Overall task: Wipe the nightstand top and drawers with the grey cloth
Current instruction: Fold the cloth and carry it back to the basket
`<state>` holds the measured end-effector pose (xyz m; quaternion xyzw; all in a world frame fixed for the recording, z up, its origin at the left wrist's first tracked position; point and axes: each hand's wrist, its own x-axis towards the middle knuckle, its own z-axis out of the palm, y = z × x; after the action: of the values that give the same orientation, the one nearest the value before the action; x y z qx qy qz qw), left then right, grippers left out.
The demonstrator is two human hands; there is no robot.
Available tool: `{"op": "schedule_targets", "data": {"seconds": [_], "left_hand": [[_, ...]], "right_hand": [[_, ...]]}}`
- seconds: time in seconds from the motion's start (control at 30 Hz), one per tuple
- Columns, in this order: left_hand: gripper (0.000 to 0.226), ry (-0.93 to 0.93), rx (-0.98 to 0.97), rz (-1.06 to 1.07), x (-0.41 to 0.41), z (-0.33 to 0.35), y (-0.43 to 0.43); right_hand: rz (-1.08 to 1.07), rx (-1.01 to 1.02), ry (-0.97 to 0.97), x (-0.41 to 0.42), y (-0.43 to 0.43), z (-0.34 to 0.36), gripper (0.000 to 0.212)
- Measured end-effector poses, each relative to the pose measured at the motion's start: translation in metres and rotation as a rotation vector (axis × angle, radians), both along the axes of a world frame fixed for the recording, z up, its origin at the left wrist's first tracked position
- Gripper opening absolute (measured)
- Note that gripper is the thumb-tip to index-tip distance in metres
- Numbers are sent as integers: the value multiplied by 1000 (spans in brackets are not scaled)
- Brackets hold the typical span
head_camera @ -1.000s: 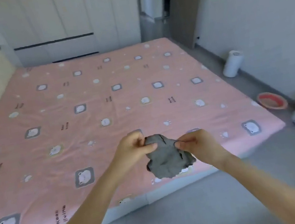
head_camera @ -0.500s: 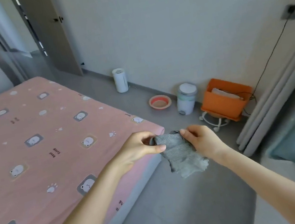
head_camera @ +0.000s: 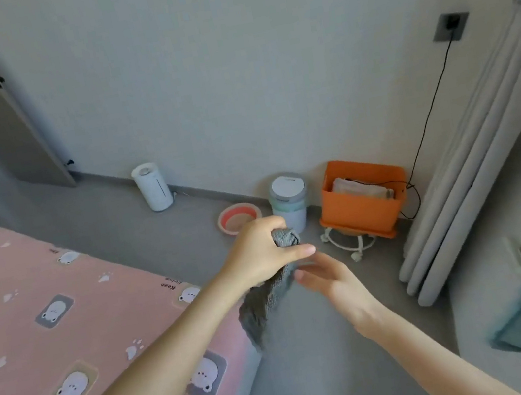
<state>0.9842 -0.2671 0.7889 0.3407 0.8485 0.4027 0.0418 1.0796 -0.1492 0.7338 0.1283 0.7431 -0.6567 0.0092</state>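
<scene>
My left hand [head_camera: 262, 252] grips the top of the grey cloth [head_camera: 263, 301], which hangs down in front of the bed corner, a bunched bit showing above my fingers. My right hand [head_camera: 327, 276] is just right of the cloth and slightly lower, fingers loosely spread, its fingertips at the cloth's edge; whether they touch it I cannot tell. No nightstand is in view.
A bed with a pink sheet [head_camera: 48, 322] fills the left. Along the wall stand a white humidifier [head_camera: 153, 191], a red basin [head_camera: 238, 218], a small lidded bin [head_camera: 289, 202] and an orange box on casters [head_camera: 358, 208]. Curtains [head_camera: 458, 180] hang right. Grey floor lies between.
The view swung right from the bed toward the wall and curtains. My right hand let go of the cloth, which now hangs from my left hand alone.
</scene>
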Motion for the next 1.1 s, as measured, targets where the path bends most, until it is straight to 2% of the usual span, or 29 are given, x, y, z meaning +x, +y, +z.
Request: {"op": "schedule_targets", "data": {"seconds": [0.07,0.13,0.23,0.33,0.43,0.53,0.63,0.73,0.83,0.9,0.93,1.0,1.1], "left_hand": [[61,4,-32,-39,-49,2,19],[62,-34,-53,-71,-98,4,37],[56,-218,-47,-41,-165,7,64],[38,-309,-46,15,-229,6,93],[37,-349,-26,10,-286,-2,121],[30,-382,-24,91,-338,-19,149],[24,-342,25,206,-382,-44,178],[25,-249,-27,279,-410,-70,210],[20,-335,-78,250,-431,-98,240],[14,-419,-163,215,-445,-118,252],[18,-464,-201,182,-453,-128,256],[24,-530,-243,129,-474,-150,257],[22,-649,-216,149,-517,-181,246]], "right_hand": [[22,29,-26,-44,10,-5,36],[19,164,-78,-89,23,-12,38],[-84,354,-140,-148,57,-22,9],[-137,374,-199,-195,104,-37,29],[-116,389,-268,-243,158,-49,37],[-89,188,-317,-296,210,-52,28],[-133,-187,-428,-356,255,-46,14],[-194,-504,-547,-415,280,-46,16],[-169,-669,-575,-476,292,-63,27],[-157,-705,-582,-514,293,-75,28],[-151,-677,-593,-533,289,-83,24],[-175,-556,-630,-569,281,-106,19],[-170,-314,-688,-621,268,-150,27]]}}
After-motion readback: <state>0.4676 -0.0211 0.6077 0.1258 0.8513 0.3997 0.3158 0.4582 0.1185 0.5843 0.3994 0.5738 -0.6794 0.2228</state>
